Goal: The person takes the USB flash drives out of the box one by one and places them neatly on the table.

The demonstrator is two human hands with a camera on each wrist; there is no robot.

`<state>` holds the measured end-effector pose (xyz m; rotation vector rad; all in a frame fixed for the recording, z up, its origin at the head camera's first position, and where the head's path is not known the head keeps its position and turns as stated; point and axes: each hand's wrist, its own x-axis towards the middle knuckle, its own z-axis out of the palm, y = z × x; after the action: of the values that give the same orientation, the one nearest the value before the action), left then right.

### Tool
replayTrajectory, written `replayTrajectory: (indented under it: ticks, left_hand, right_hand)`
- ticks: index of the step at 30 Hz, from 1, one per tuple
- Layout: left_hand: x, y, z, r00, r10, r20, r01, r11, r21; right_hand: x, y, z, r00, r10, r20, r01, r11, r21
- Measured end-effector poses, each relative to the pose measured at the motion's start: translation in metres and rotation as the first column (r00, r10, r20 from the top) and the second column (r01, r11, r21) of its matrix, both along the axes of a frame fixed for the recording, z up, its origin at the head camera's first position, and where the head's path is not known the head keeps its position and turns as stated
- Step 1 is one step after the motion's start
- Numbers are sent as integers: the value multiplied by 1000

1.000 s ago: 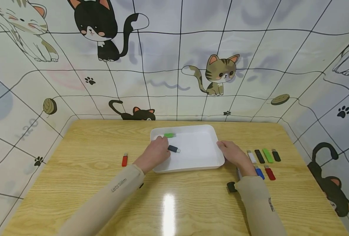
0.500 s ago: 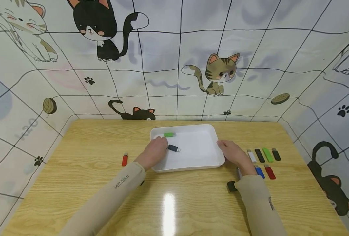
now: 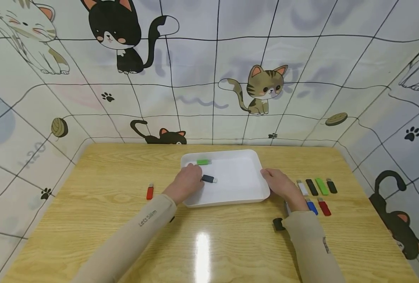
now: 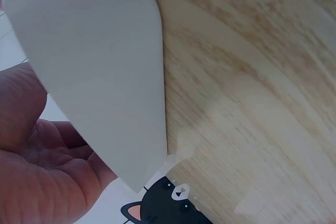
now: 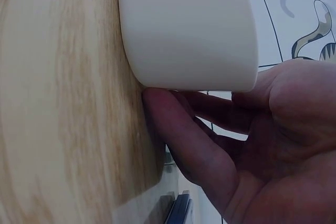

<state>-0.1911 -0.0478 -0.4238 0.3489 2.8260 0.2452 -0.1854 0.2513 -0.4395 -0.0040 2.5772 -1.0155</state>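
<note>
Sitting between left fingers (image 3: 196, 169) and right fingers (image 5: 181, 124), white tray (image 3: 237, 175), touching both

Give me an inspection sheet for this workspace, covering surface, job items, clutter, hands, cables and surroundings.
Surface: wood-grain table, with a glare patch toward the front.
Job items: white tray holding a green drive and a dark drive.
Clutter (outside the tray): red drive to the left; to the right, white drive, two black drives, second green drive, blue drive, dark red drive, mostly hidden grey piece; black object by the right cuff.
Hands: left hand over the tray's left end, grip unclear; right hand grips the tray's right end.
Cables: nothing seen.
Surroundings: cat-print backdrop behind and at both sides.
</note>
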Motion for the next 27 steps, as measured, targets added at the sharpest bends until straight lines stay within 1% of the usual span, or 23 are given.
replayTrajectory:
  ticks: [4, 9, 14, 16, 19, 24, 27]
  left_hand:
    - [0, -1, 1, 1000, -13, -7, 12, 1000, -21]
    - [1, -2, 3, 999, -32, -25, 32, 999, -10]
    - [3, -1, 4, 998, -54, -28, 54, 998, -9]
    - [3, -1, 4, 999, -51, -20, 51, 999, 2]
    - [4, 0, 4, 999, -29, -15, 29, 999, 21]
    - [5, 0, 9, 998, -20, -53, 21, 999, 27]
    - [6, -2, 13, 998, -6, -57, 8, 999, 38]
  right_hand:
    - [0, -2, 0, 1000, -1, -7, 1, 1000, -10]
    - [1, -4, 3, 1000, -1, -9, 1, 1000, -13]
    - [2, -4, 3, 1000, 3, 4, -3, 1000, -13]
    - [3, -3, 3, 1000, -1, 12, 1, 1000, -11]
    - [4, -3, 3, 1000, 0, 14, 0, 1000, -8]
    - [5, -2, 2, 1000, 2, 7, -2, 1000, -1]
    - [5, -1, 2, 1000, 1, 5, -1, 1000, -4]
